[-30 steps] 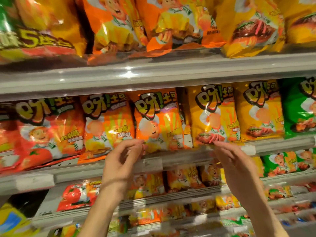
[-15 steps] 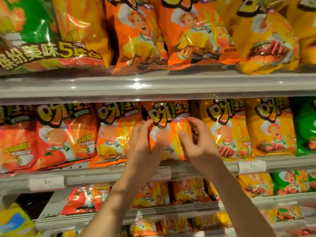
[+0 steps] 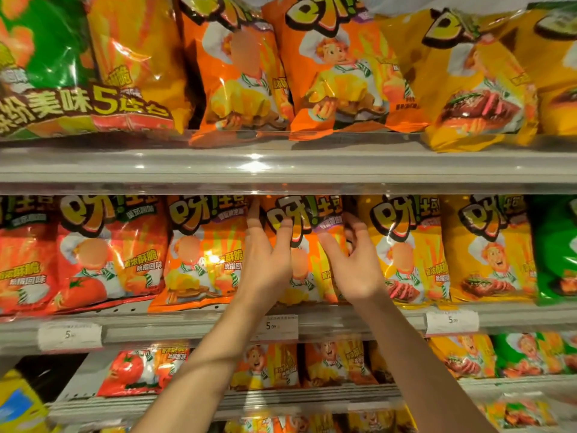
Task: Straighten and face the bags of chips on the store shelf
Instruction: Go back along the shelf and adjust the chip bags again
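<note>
A long grey shelf (image 3: 187,323) is carrying a row of chip bags, and an orange bag (image 3: 304,232) is standing upright mid-row (between an orange twin and a yellow one). The left hand (image 3: 265,260) and right hand (image 3: 354,264) are gripping its upper sides, fingers curled around the edges.

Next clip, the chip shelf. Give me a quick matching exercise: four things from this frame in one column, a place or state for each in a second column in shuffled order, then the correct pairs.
Things
1. orange bag
2. green bag
3. tomato bag
4. price tag

Places or states
A. far right of the middle shelf
B. on the shelf rail, between the two forearms
C. held at its sides by the left hand and right hand
D. middle shelf, left of the hands

Pairs: 1-C, 2-A, 3-D, 4-B
</note>
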